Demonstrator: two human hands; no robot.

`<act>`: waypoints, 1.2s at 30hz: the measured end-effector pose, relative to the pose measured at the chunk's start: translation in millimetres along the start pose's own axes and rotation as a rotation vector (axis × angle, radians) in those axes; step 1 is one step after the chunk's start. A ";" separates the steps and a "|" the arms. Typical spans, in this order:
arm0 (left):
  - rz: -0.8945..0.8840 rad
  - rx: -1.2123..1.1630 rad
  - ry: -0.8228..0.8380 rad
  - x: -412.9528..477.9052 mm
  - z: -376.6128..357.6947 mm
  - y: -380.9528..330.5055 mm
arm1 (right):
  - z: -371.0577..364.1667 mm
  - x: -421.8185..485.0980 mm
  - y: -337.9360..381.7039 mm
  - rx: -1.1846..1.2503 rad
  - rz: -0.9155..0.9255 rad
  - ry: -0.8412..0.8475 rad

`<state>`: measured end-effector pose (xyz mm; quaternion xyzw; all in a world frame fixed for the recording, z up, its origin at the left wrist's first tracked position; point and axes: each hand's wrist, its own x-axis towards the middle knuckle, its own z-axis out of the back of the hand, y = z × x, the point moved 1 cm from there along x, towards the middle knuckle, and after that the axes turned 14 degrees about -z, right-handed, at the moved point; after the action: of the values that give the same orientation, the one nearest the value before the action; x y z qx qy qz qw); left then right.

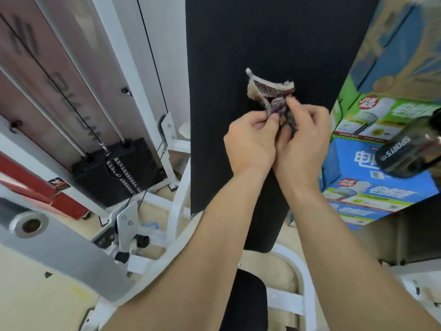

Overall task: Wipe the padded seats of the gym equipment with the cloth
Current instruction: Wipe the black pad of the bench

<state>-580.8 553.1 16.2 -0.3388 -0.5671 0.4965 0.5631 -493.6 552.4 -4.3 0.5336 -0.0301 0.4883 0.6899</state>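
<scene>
Both hands, left hand (250, 139) and right hand (301, 142), pinched the cloth (274, 96) mid-frame. Cloth was bunched over the black pad (262, 44).

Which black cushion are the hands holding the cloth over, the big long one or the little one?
The big long cushion; the little one sits lower, under the arms.

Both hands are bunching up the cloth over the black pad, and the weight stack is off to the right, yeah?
Not quite. The head view shows the weight stack on the left. The rest holds: both the left hand and right hand bunch the cloth over the black pad.
</scene>
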 end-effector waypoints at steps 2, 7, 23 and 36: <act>0.051 0.037 0.063 -27.9 -9.3 30.5 | 1.9 -30.6 -33.1 -0.058 0.012 0.007; 0.356 0.174 0.224 -109.2 -18.5 130.4 | 2.4 -128.1 -122.7 -0.275 -0.042 0.204; 0.005 -0.072 0.030 12.5 56.0 -3.5 | -8.6 22.1 53.8 -0.133 0.207 0.128; 0.025 0.009 0.505 -33.3 65.1 -15.1 | 47.0 -0.4 44.7 -0.087 -0.285 0.404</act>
<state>-637.1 505.6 28.6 -0.4566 -0.4017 0.4056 0.6823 -502.7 514.1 47.3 0.3939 0.1629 0.4812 0.7660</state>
